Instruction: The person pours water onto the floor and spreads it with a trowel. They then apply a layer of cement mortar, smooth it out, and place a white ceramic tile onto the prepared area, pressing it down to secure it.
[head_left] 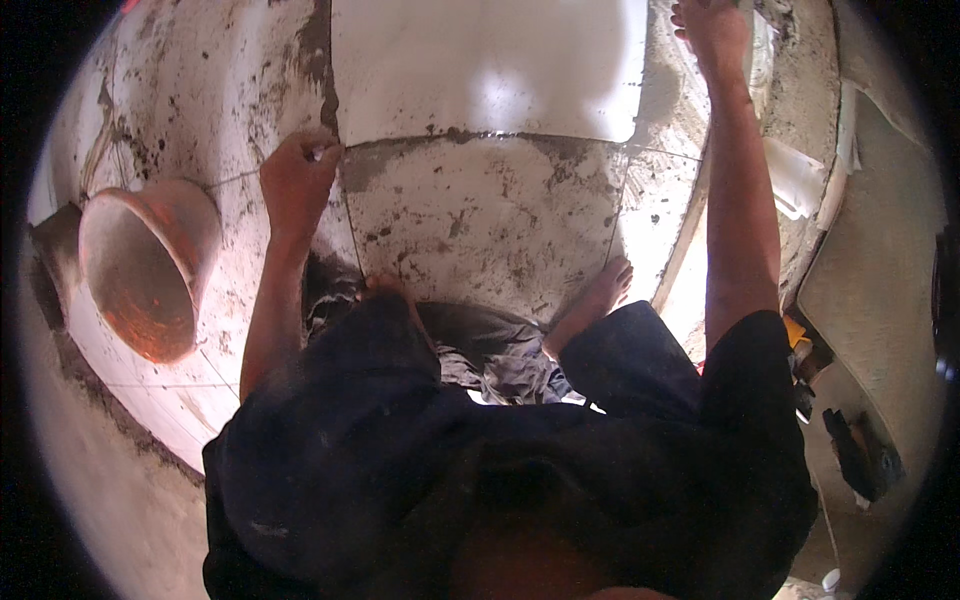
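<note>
My left hand [298, 185] is closed in a fist just above the dirty tiled floor, beside the left edge of a large white tile. A small pale spot shows at its curled fingers, and I cannot make out what it is. At the top right, my right arm stretches far forward. The fingers of my right hand [714, 35] are curled in, and the frame's edge cuts off whatever they may hold. Between the hands lies the glossy white tile [430, 70], reflecting light. Nearer to me is a tile [480, 215] smeared with grey mortar.
A round, mortar-stained bucket [205, 225] leans with its mouth toward me at the left. Dark crumpled cloth [490, 345] lies between my bare feet. A rough mortar strip [805, 110] runs along the right, with a pale tile piece [797, 178] on it and dark items [860, 455] farther back.
</note>
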